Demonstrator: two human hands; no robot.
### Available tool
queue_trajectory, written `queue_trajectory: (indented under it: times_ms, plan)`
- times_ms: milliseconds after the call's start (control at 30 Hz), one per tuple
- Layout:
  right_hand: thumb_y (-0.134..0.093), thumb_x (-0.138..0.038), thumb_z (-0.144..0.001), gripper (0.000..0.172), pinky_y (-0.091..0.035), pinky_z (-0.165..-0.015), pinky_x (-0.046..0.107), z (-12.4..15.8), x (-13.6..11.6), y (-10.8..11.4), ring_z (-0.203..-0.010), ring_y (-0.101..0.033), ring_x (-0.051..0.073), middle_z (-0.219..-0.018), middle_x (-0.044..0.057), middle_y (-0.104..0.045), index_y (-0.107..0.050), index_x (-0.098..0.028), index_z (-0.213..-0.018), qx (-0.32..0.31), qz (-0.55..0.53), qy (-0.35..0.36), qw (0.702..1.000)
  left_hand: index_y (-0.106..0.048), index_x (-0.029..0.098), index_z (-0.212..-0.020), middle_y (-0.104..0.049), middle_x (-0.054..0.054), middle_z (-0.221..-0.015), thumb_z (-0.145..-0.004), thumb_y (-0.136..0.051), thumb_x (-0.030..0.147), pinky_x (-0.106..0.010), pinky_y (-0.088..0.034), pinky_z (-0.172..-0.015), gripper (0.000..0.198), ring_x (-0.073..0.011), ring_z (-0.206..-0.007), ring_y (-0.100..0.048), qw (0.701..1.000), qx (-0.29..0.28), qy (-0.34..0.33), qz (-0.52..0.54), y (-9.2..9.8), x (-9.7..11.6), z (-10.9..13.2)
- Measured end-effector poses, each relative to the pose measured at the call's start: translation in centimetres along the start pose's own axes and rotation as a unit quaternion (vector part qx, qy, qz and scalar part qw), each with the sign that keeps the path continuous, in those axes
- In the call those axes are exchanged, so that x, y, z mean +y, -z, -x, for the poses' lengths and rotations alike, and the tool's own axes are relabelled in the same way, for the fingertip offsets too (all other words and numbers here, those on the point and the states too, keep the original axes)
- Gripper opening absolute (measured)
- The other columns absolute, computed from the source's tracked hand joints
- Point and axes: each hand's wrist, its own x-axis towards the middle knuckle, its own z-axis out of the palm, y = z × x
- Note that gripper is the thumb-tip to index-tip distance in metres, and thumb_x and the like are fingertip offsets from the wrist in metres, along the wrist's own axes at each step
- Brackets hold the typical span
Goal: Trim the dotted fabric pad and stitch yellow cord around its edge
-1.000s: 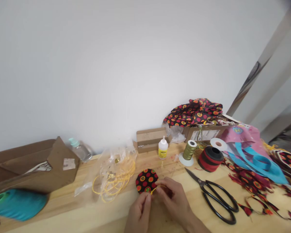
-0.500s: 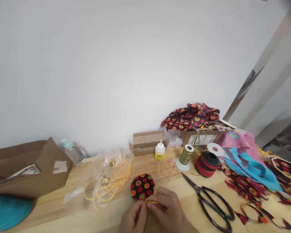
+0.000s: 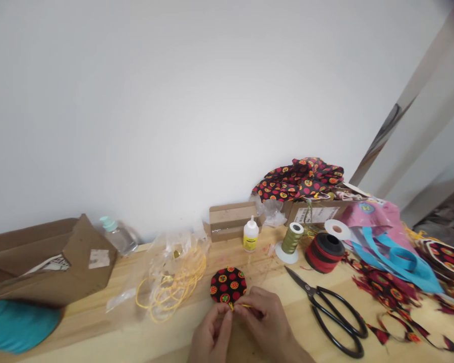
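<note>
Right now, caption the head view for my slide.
Left hand and right hand pinching yellow cord at the near edge of a floral-print fabric disc, black-handled scissors lying to the right.

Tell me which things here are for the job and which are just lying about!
Seems part of the job:
yellow cord, at the fingers of the left hand and right hand
round patterned piece, right by the hands
looped yellow cord, perhaps: same colour

Seems just lying about, untouched:
scissors
white bottle
green spool
red-and-black roll
teal cone
</note>
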Motion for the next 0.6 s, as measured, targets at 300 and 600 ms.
queue_trajectory:
  times_ms: [300,600]
  plan:
    - [-0.051,-0.026,-0.076,0.02,-0.031,-0.043,0.019,0.02,0.03,-0.17,-0.047,-0.043,0.01,-0.051,-0.001,-0.049,-0.065,-0.019,-0.063,0.005,-0.012,-0.009,1.0,-0.064,0.016,-0.076,-0.068,-0.003,-0.069,-0.068,-0.055,0.04,-0.021,-0.045,-0.057,0.027,-0.0167,-0.061,-0.06,0.999,0.008,-0.009,0.036,-0.19,0.07,0.13]
    - [-0.05,-0.023,-0.075,0.021,-0.031,-0.045,0.019,0.08,0.08,-0.13,-0.048,-0.044,0.01,-0.051,-0.001,-0.048,-0.063,-0.018,-0.06,0.004,-0.005,-0.011,1.0,-0.067,0.016,-0.075,-0.067,-0.003,-0.064,-0.07,-0.052,0.039,-0.021,-0.046,-0.058,0.028,-0.0166,-0.059,-0.059,1.0,-0.016,-0.008,-0.002,-0.13,-0.21,-0.02]
